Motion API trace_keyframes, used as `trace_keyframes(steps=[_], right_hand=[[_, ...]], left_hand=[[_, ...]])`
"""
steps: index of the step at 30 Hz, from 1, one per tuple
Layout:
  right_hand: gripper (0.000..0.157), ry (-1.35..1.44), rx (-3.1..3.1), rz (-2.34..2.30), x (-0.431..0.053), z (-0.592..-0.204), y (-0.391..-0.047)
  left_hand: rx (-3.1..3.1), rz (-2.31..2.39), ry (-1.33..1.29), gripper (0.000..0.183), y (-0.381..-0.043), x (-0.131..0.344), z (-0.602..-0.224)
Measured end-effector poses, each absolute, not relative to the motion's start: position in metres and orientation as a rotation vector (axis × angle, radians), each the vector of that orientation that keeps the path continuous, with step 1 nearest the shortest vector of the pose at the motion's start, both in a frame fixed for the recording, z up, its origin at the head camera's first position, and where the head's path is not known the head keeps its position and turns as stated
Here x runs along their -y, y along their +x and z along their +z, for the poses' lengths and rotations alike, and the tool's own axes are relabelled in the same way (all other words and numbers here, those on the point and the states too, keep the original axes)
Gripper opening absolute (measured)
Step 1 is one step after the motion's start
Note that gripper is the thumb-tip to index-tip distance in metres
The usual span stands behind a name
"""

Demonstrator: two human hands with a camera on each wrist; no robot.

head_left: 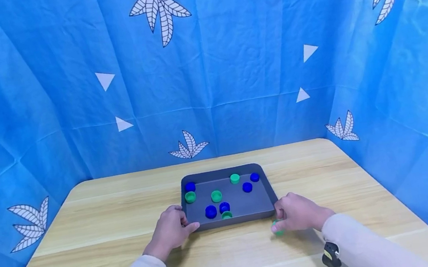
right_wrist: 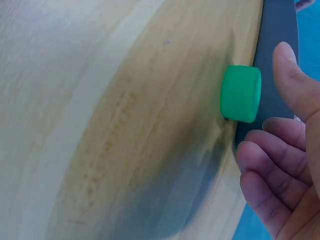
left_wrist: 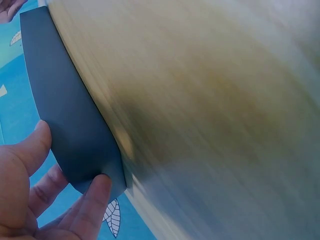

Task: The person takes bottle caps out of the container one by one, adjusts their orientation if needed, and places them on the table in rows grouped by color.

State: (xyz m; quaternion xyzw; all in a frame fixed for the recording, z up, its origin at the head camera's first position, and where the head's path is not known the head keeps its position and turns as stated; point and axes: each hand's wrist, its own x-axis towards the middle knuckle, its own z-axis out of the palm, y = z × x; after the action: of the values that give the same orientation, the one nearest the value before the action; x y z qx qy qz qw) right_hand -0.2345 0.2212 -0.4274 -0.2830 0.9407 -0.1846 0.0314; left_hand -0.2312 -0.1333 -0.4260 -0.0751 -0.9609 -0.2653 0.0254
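A dark grey tray (head_left: 245, 201) on the table holds several blue bottle caps (head_left: 211, 212) and several green caps (head_left: 216, 196). My left hand (head_left: 172, 228) grips the tray's near left corner; in the left wrist view its thumb lies on the rim and its fingers are at the corner. Close to the near right corner is my right hand (head_left: 297, 212), thumb out and fingers loosely bent. Another green cap (right_wrist: 241, 93) is outside the tray, by the right thumb and fingers. Whether the right fingers touch the tray, I cannot tell.
The tray stands on a light wooden table (head_left: 123, 199). Blue cloth (head_left: 227, 56) with leaf and triangle prints hangs behind the table and along both sides. A black device (head_left: 331, 256) is strapped at the right wrist.
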Motion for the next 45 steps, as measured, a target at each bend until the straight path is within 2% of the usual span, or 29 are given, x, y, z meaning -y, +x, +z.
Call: trace_keyframes(steps=[4, 11, 23, 45], right_hand=[[0.034, -0.868, -2.915, -0.599, -0.22, -0.427, -0.237], [0.04, -0.888, -2.977, -0.648, -0.217, -0.425, -0.243], [0.028, -0.842, -3.066, -0.674, -0.21, -0.419, -0.258], [0.018, -0.753, -3.086, -0.641, -0.189, -0.405, -0.291]], left_hand=[[2.972, -0.824, -0.229, 0.033, -0.231, 0.133, -0.425], [2.996, -0.841, -0.187, 0.032, -0.231, 0.132, -0.424], [3.01, -0.801, -0.235, 0.034, -0.232, 0.133, -0.424], [3.039, -0.799, -0.18, 0.036, -0.232, 0.13, -0.416]])
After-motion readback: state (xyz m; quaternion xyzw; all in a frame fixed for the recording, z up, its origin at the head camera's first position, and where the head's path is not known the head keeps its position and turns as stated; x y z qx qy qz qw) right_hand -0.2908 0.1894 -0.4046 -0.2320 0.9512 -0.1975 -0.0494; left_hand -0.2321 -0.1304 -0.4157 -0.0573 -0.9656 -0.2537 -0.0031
